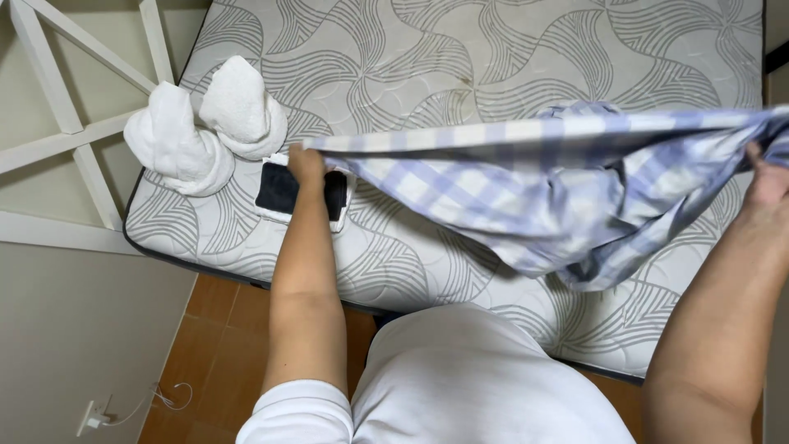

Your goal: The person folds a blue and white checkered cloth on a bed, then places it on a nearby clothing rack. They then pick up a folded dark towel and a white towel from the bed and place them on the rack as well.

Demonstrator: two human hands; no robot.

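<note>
The left hand [306,163] has its fingers pinched tight on one corner of the checked sheet [526,193]; the right hand [768,182] grips the far edge, stretched taut above the mattress [460,57]. A weak pinch could drop the sagging sheet onto the phone [283,191] beside the rolled towels [205,123].

The blue-and-white checked cotton sheet [526,189] runs off the picture's right edge and hides the right hand's [768,181] fingers. The left hand [306,164] covers part of a flat black tablet [283,191].
</note>
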